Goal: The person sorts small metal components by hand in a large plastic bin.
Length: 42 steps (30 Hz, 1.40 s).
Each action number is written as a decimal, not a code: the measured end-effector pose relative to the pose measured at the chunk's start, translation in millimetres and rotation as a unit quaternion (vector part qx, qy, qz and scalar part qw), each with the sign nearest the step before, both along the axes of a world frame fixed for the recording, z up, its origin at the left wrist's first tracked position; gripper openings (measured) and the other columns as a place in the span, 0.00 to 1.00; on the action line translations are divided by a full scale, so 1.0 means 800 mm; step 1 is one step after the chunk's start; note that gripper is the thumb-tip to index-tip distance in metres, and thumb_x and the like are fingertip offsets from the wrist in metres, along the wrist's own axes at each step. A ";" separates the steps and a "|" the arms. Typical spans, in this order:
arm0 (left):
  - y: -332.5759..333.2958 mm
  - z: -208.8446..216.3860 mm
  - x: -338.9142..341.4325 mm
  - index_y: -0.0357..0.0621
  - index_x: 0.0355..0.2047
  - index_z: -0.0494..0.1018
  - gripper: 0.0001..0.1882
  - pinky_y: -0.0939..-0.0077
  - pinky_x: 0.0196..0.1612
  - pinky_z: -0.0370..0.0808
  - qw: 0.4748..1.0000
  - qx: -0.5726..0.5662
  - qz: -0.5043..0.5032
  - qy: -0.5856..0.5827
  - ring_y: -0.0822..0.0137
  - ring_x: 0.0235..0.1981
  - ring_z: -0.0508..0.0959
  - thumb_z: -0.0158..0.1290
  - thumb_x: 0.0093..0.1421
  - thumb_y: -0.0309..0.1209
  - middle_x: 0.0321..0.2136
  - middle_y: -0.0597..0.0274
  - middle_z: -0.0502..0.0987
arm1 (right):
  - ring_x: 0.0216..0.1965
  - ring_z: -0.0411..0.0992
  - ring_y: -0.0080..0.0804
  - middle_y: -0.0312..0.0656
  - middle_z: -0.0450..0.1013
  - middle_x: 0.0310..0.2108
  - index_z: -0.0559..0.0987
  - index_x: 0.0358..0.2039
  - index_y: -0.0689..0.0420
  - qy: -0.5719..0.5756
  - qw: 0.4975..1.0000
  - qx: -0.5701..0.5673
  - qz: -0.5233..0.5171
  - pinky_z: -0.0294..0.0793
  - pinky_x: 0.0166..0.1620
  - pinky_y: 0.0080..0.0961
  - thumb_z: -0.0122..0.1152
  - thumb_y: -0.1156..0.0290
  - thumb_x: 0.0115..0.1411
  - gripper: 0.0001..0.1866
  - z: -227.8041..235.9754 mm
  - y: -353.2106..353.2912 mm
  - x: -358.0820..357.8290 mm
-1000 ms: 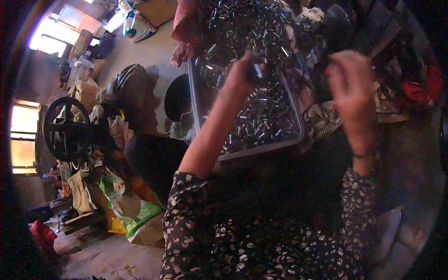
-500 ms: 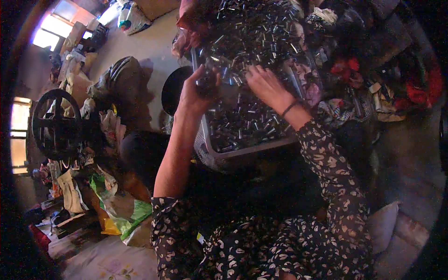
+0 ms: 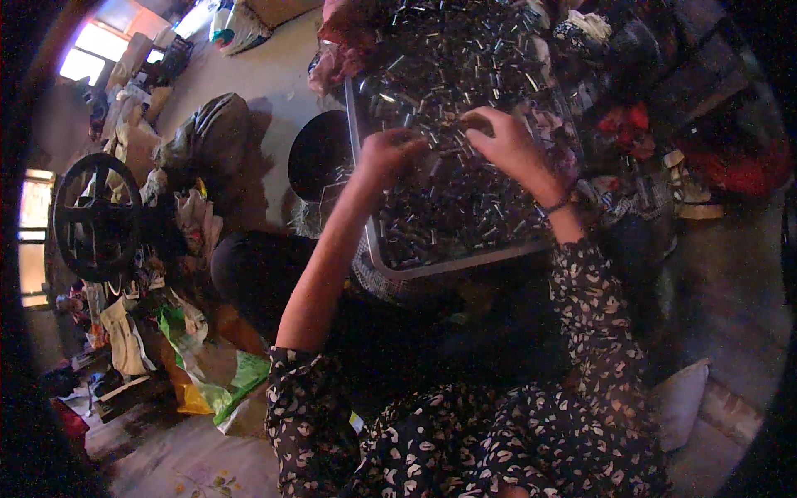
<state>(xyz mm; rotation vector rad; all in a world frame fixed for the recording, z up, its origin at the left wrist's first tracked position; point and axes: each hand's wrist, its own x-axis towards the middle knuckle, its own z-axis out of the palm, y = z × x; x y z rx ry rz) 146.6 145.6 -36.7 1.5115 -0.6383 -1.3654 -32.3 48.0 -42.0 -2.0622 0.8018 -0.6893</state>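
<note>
**Handling small, shiny silver metal cylinders [image 3: 469, 207]**

Cylinders lie loose across the rectangular translucent plastic tray [image 3: 440, 266]. On my feed, bare left hand [image 3: 392, 156] near its left edge, fingertips bunched; bare right hand [image 3: 508, 148] nearer the right edge, fingers curled. I cannot tell if either grasps anything. Step, judged: picking; next calls for fine pinching.

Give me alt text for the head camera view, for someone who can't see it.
A person's left hand and right hand are over a tray of small shiny pieces; a dark spoked wheel stands to the left.
</note>
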 end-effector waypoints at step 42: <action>0.020 0.030 0.000 0.39 0.45 0.64 0.20 0.78 0.35 0.72 0.977 -0.027 0.046 0.205 0.71 0.32 0.73 0.50 0.52 0.34 0.34 0.60 0.73 | 0.34 0.70 0.40 0.45 0.71 0.30 0.73 0.33 0.59 -0.184 0.981 -0.021 0.060 0.68 0.38 0.28 0.54 0.74 0.46 0.11 0.055 0.046 0.013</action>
